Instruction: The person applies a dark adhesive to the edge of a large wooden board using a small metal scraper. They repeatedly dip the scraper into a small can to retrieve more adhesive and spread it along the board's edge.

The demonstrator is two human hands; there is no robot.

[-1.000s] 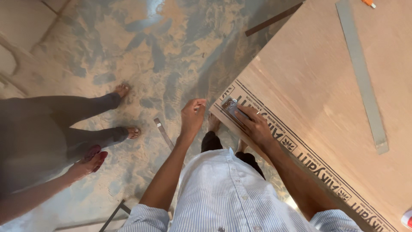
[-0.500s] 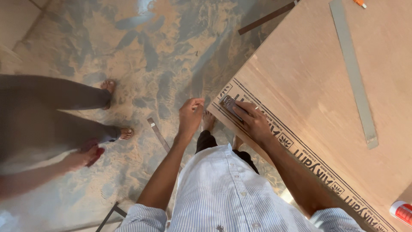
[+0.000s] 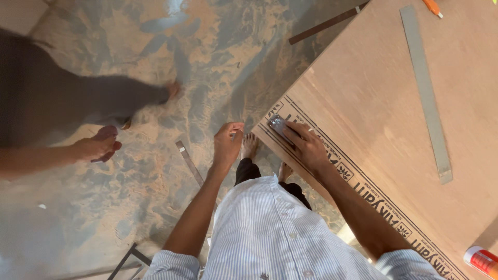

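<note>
- A small shiny metal block (image 3: pixel 278 124) is pinned flat on the plywood sheet (image 3: pixel 373 103) by the right hand (image 3: pixel 306 145), fingers spread over it, right near the sheet's printed edge and its corner.
- Exactly what the block is can't really be made out; it's half hidden under the fingers.
- The left hand (image 3: pixel 228 142) is seen loosely curled at the sheet's edge, just off the corner. Whether anything is pinched in it can't be told from here.
- A long metal ruler (image 3: pixel 426 93) is laid across the sheet, well apart from both hands.
- An orange pencil (image 3: pixel 431 7) is spotted at the top edge, and a red-and-white bottle (image 3: pixel 482 261) at the lower right.
- A thin metal strip (image 3: pixel 189 163) is left on the dusty floor (image 3: pixel 155 218) beside the left forearm.
- Another person's bare foot (image 3: pixel 96 145) and blurred dark trouser leg (image 3: pixel 78 103) are caught on the left.
</note>
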